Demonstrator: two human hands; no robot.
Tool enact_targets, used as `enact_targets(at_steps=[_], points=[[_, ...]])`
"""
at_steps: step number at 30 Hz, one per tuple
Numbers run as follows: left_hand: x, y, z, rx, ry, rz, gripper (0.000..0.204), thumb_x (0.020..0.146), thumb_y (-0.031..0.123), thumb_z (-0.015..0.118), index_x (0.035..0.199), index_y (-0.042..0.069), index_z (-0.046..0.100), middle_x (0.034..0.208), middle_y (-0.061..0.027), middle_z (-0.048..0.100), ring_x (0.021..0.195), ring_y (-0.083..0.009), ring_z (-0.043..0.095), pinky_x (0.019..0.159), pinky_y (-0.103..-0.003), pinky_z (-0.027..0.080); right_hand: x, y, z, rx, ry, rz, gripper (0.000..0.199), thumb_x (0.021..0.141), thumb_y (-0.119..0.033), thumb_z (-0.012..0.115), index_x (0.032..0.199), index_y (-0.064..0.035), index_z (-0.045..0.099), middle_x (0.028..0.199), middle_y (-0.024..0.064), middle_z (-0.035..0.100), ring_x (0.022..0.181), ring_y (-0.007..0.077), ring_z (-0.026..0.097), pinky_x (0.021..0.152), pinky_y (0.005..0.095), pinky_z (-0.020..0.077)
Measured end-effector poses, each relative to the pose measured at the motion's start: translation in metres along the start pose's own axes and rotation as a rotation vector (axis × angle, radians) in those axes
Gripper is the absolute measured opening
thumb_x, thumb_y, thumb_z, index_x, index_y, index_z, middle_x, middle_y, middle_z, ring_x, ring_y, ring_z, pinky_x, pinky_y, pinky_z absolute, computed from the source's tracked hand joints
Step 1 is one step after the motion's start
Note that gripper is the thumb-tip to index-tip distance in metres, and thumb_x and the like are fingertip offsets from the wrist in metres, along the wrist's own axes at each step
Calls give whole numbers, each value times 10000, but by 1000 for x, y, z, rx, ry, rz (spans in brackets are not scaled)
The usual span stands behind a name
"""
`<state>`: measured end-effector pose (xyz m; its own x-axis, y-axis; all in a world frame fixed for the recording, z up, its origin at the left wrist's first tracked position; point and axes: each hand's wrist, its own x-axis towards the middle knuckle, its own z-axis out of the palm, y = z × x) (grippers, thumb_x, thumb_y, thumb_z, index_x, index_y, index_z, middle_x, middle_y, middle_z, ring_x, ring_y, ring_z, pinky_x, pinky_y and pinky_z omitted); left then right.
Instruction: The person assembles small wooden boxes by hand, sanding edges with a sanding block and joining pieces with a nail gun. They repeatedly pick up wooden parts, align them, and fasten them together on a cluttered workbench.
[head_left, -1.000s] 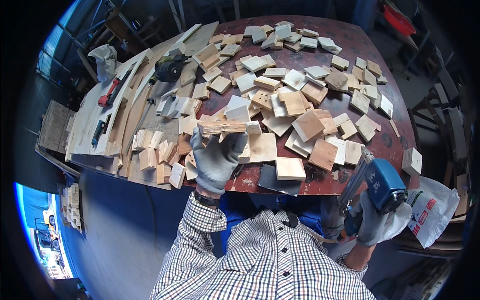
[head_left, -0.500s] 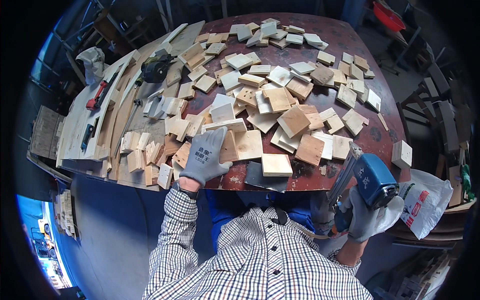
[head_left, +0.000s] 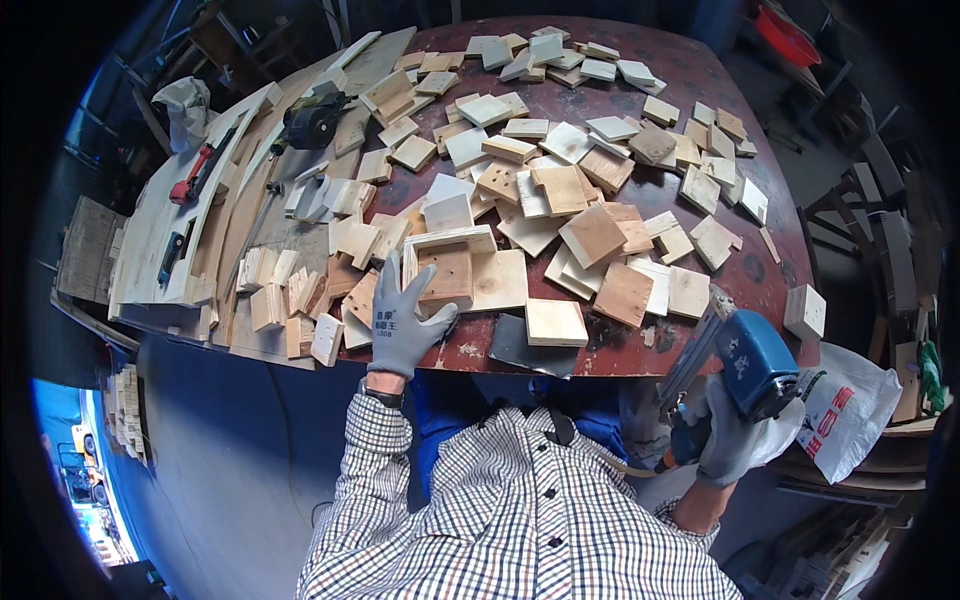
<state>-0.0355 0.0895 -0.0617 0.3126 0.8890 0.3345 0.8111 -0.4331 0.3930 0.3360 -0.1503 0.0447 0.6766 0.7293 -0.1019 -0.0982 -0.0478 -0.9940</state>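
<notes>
My left hand (head_left: 403, 322), in a grey glove, rests at the near table edge with thumb and fingers spread apart. Its fingers touch the left side of a brown square wood block (head_left: 446, 272), and the thumb lies along its near side. A pale wood strip (head_left: 450, 241) stands on edge along the block's far side. My right hand (head_left: 735, 440), also gloved, is closed round a blue nail gun (head_left: 752, 362), held at the table's near right corner with its nose pointing up and away. A pale block (head_left: 556, 322) lies beside a dark flat sheet (head_left: 520, 345) between my hands.
Many loose wood blocks (head_left: 600, 240) cover the dark red table (head_left: 690, 60). Boards at the left carry a red tool (head_left: 192, 180) and a black-and-green tool (head_left: 315, 120). A white plastic bag (head_left: 850, 410) hangs at the right edge, near a lone block (head_left: 805, 312).
My left hand has slid down and turned, its fingers off the strip's top and now spread at the block's left side. The block shows more openly. My right hand stays with the nail gun.
</notes>
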Motion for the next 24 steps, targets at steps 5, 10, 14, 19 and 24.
enact_targets(at_steps=[5,10,14,19,24], points=[[-7,-11,19,-134,14,-78,563,800,320,883,1315,141,742,1594,-305,404,1442,-451,475,1183,-460,438,5,2,0,-49,29,47,107,961,-85,717,1019,-9,669,698,36,626,593,140,604,569,299,489],[-8,-15,30,-150,103,-85,568,846,532,794,1226,111,775,1429,-294,546,1283,-450,596,1038,-478,530,2,-2,9,-15,-1,64,109,957,-79,740,1013,-19,669,698,38,626,585,144,603,556,298,484],[-9,-13,30,-157,132,-64,552,857,488,811,1229,83,766,1447,-288,540,1294,-450,593,1046,-475,530,2,2,10,-67,-31,67,162,962,-105,719,1064,-20,626,717,43,587,585,152,570,566,312,480],[-11,-11,26,-29,88,-108,634,799,360,894,1355,128,697,1551,-252,476,1427,-438,467,1169,-496,426,6,5,6,-116,-30,45,181,969,-105,700,1103,-29,604,720,40,563,585,152,550,575,319,481],[9,16,-4,279,105,-33,759,784,572,850,1344,88,680,1560,-241,447,1482,-446,343,1224,-576,299,5,-1,14,-9,6,28,103,944,-55,698,1014,9,656,705,64,613,572,163,591,560,324,509]])
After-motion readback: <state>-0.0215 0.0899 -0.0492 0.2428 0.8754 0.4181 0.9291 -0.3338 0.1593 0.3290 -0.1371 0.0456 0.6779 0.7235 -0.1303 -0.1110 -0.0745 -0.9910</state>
